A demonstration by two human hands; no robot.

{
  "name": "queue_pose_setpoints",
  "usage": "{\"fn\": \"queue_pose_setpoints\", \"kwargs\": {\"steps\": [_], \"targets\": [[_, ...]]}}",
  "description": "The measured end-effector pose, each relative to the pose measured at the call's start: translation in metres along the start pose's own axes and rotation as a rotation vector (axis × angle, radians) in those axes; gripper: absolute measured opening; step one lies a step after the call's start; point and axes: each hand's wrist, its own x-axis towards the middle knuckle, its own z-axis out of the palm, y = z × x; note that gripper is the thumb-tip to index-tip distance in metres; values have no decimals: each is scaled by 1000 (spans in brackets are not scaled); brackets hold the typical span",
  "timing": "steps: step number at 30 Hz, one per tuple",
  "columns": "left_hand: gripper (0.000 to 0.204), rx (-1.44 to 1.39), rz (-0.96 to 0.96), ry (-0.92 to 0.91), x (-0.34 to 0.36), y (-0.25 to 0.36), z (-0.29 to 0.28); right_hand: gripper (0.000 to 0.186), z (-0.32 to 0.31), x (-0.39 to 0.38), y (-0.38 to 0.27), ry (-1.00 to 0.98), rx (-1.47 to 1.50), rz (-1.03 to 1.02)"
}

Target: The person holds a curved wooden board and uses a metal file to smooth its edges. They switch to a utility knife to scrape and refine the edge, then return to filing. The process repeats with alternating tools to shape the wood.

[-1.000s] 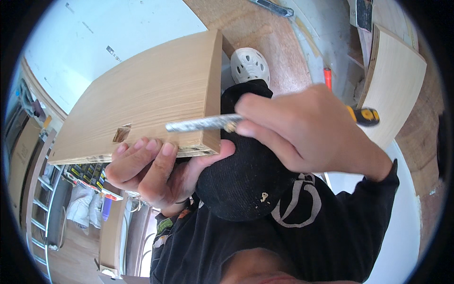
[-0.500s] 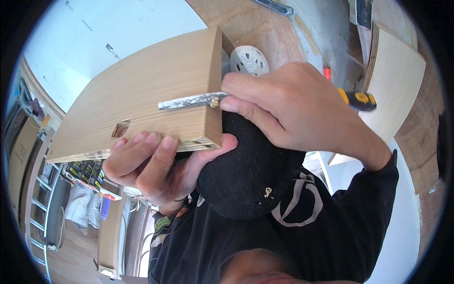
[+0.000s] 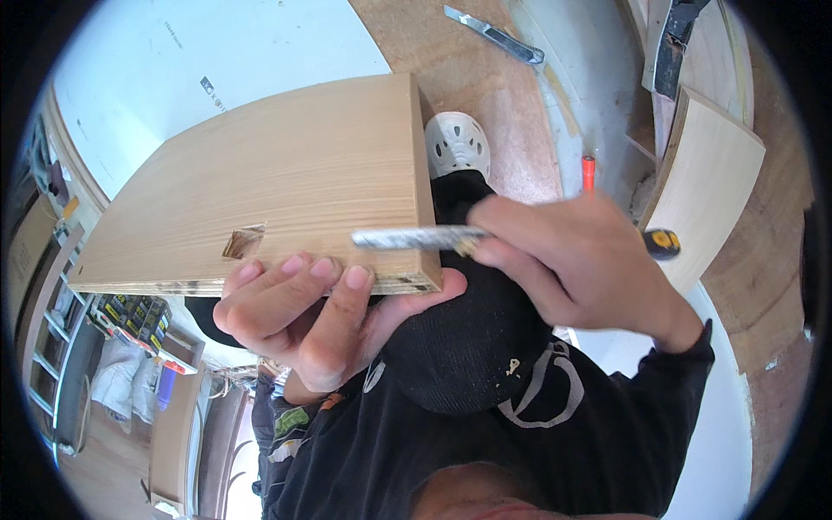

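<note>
A light wooden board (image 3: 260,173) with plywood edges and a rectangular cut-out (image 3: 243,240) lies across the view, over my black-clad leg (image 3: 451,355). My left hand (image 3: 312,321) grips its near edge below the cut-out, fingertips on top and thumb at the right corner. My right hand (image 3: 572,264) is closed on a chisel with a speckled metal blade (image 3: 399,237) and a yellow-and-black handle (image 3: 660,243). The blurred blade lies over the board’s right part, right of the cut-out; whether it touches the surface I cannot tell.
A white sheet (image 3: 217,43) lies beyond the board. A white perforated shoe (image 3: 455,143), a utility knife (image 3: 494,35) and a red cylinder (image 3: 588,171) are ahead. Wooden offcuts (image 3: 711,182) are right; a metal ladder (image 3: 52,364), boxes (image 3: 130,316) and bags (image 3: 126,381) are left.
My right hand and chisel rose, then came back down and rightward toward the board’s near edge. The board and left hand now sit a little lower and farther right in view.
</note>
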Motion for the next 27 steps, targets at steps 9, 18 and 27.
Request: {"fn": "queue_pose_setpoints", "kwargs": {"steps": [9,18,27], "targets": [[75,-20,31,102,-3,-2,8,17,8,3,4,-4,119,-6],[73,4,151,233,3,-11,19,16,9,4,11,18,142,-6],[74,17,157,215,0,-12,21,19,12,5,14,54,141,-45]]}}
